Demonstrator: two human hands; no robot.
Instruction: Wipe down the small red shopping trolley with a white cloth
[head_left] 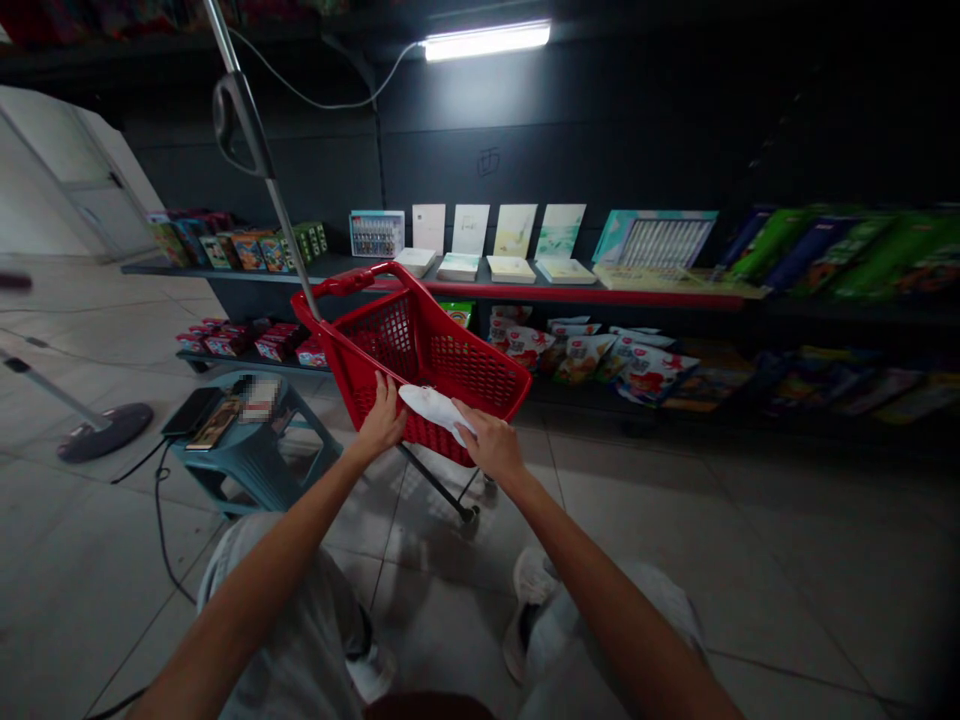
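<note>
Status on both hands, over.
Right hand holding crumpled white cloth at red plastic cart. Left hand at cart's near rim. Bluish plastic stool left of cart.

- I see both arms reaching forward from the body, bare along the forearms, the hands close together but apart.
- The left forearm (262, 590) slants inward and up to a wrist (360, 455) that looks nearly straight.
- The left hand (384, 418) shows its back, fingers extended forward, a little parted.
- The right forearm (592, 570) slants inward too, on the other side.
- The right hand (491, 442) turns toward the left one, fingers bent in a grip, thumb on the near side.
- Both legs are bent and parted below the arms; the right foot (531, 585) stands farther forward than the left foot (372, 672).
</note>
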